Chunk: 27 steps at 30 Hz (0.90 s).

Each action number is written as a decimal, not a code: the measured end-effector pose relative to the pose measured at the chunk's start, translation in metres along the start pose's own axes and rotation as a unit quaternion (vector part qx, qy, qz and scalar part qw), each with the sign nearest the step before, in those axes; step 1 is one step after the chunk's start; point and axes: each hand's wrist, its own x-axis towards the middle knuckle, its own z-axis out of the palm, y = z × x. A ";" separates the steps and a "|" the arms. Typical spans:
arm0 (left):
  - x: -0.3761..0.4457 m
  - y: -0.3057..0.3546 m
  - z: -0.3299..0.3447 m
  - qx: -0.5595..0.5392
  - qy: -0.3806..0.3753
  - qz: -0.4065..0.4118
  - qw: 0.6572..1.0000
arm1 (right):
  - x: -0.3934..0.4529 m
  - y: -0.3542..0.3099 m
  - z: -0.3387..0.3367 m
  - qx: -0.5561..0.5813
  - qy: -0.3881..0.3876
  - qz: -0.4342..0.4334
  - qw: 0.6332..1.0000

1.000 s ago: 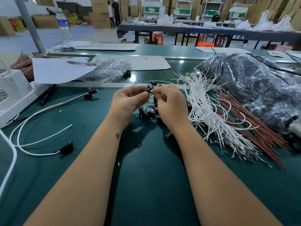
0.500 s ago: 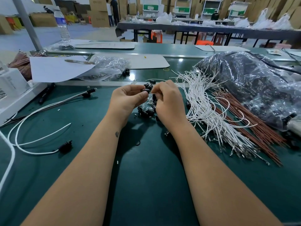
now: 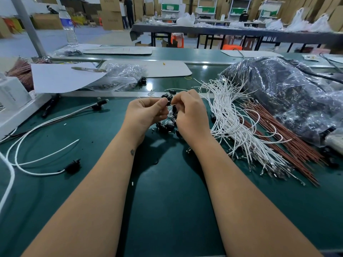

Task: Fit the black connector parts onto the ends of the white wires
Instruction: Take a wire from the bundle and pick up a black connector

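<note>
My left hand and my right hand meet fingertip to fingertip above the green mat, both pinching a small black connector part between them. Whether a wire runs into it is too small to tell. Under the hands lies a small pile of loose black connector parts. A thick bundle of white wires with metal terminals fans out to the right of my right hand. Two white wires with black connectors fitted lie on the mat at the left.
Reddish-brown wires lie beside the white bundle, with a big plastic bag of black parts behind them. A smaller clear bag, a paper sheet and a white box sit at the back left.
Both hands have stayed together at the same spot, with only small finger movements on the black connector part. The view has shifted slightly.
</note>
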 end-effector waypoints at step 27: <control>0.001 0.000 -0.003 -0.014 -0.027 0.047 0.998 | 0.003 0.005 -0.001 0.107 -0.030 0.083 0.990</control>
